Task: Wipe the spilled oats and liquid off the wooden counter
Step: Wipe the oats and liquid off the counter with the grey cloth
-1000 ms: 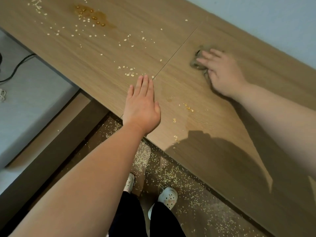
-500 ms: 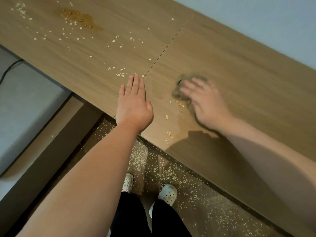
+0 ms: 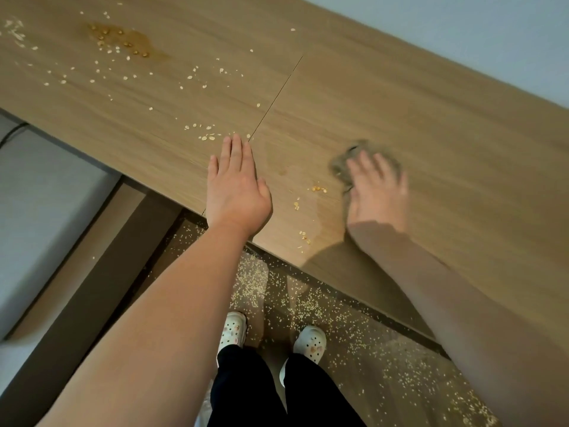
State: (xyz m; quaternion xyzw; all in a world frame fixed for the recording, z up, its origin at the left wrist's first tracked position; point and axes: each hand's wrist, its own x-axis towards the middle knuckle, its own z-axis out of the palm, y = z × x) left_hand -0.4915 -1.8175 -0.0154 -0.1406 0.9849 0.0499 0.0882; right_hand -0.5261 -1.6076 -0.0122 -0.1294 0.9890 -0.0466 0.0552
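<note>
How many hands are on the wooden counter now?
2. The left hand lies flat on the counter; the right hand presses a cloth beside it.

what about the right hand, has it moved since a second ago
Yes: the right hand, pressing the cloth, slid across the counter toward its front edge.

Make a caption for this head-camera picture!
Right hand presses a crumpled grey-brown cloth on the light wooden counter strewn with pale oat flakes; flat left hand rests nearby.
</note>
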